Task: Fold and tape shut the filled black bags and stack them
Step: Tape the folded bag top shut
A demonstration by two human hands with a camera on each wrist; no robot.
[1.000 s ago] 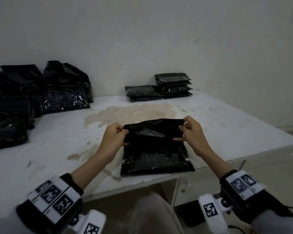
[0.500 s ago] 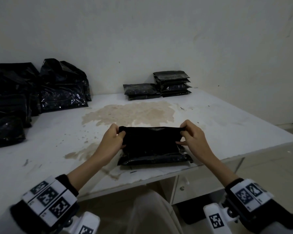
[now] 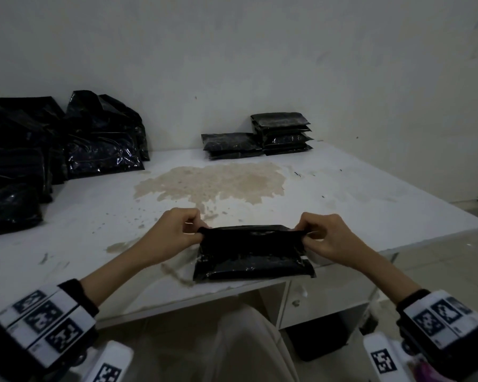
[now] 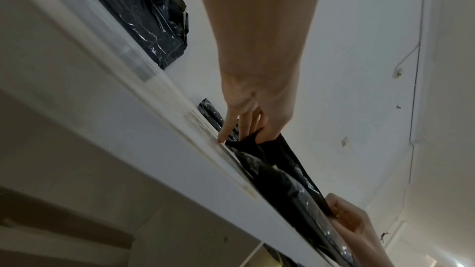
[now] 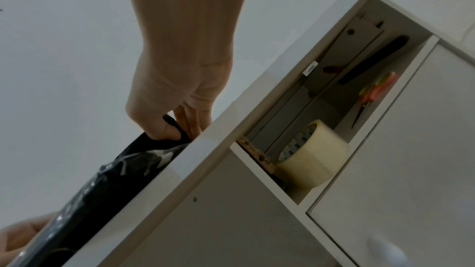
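We've got both hands, left hand [image 3: 174,232] and right hand [image 3: 324,238], pinching the bag [image 3: 253,252] top corners at the bench [image 3: 370,205] front edge (floppy, slick film).

No words, brands or numbers can be read — the tape roll [image 5: 312,155] bears dark print on its inner core (too blurred to make out).

Bag pile [image 3: 9,166] cropped at left

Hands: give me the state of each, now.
Left hand: pinching the left end of the black bag.
Right hand: pinching the bag's right end.
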